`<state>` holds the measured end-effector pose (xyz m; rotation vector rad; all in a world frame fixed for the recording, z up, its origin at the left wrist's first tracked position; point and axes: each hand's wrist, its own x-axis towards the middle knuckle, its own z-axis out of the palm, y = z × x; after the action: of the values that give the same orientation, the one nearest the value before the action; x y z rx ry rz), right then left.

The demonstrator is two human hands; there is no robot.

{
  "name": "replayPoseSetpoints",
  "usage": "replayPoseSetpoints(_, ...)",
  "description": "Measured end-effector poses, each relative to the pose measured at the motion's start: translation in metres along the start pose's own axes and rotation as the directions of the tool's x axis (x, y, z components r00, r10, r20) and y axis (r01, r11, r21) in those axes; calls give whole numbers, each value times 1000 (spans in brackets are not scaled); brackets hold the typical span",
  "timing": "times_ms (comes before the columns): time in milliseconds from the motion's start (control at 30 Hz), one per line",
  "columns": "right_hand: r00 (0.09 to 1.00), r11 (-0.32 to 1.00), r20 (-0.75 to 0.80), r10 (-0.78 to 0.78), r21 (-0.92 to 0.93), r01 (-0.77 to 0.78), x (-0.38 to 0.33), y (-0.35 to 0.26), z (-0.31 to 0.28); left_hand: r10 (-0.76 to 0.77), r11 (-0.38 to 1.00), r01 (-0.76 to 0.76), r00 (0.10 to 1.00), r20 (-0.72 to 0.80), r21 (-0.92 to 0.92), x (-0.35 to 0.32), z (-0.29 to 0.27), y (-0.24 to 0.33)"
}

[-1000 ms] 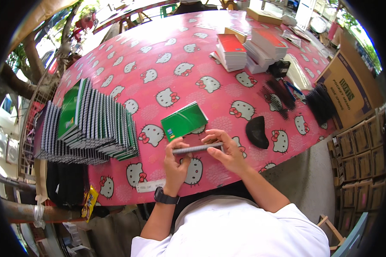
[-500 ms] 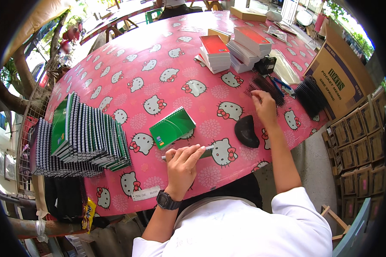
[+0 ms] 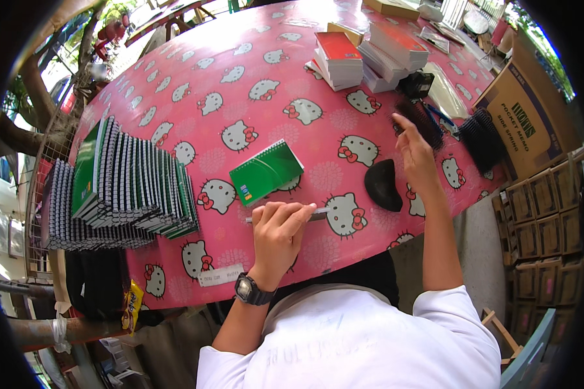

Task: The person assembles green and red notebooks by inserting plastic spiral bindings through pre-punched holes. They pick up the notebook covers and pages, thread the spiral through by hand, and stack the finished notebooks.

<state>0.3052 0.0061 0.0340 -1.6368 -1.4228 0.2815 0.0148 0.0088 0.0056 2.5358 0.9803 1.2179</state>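
Observation:
My left hand (image 3: 280, 235) is closed on a thin notebook (image 3: 319, 214) held edge-on above the table's near side; my fingers cover most of it. Farther to the right, my right hand (image 3: 416, 152) reaches to a loose pile of black spiral coils (image 3: 423, 124). Its index finger is stretched out at the pile's left edge, apart from the thumb, and I make out nothing held. A green spiral notebook (image 3: 266, 172) lies flat beyond my left hand. A black half-moon-shaped piece (image 3: 383, 185) sits just below my right hand.
Stacked green spiral notebooks (image 3: 136, 178) fill the left side. At the back right are piles of red-covered pads (image 3: 340, 61), a black object (image 3: 416, 84) and a blue-handled tool (image 3: 440, 117). More black coils (image 3: 479, 141) rest against an open carton (image 3: 532, 110). Small brown boxes (image 3: 542, 220) stand at right.
The view has shifted, so the table's things sit higher in it. My right index finger has straightened at the coils. The left hand keeps its hold on the notebook.

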Motion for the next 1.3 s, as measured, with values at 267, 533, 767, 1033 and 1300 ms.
replayPoseSetpoints(267,876,952,462,-137,305,-11,-63,-45,23,7,999,-4,999,41,-54,3,-3,1)
replayPoseSetpoints(533,848,919,436,-302,370,137,-64,-36,29,14,999,-11,998,56,-53,2,-8,3)
replayPoseSetpoints(767,803,914,584,-118,379,-142,-66,-51,29,-43,998,49,990,133,-41,11,-5,25)
replayPoseSetpoints(1033,998,974,5,66,-219,-64,-69,-1,0,-34,999,38,991,127,-30,11,3,30)
replayPoseSetpoints(1300,994,949,112,20,-316,16,-65,6,9,27,999,-31,978,205,16,5,4,21)
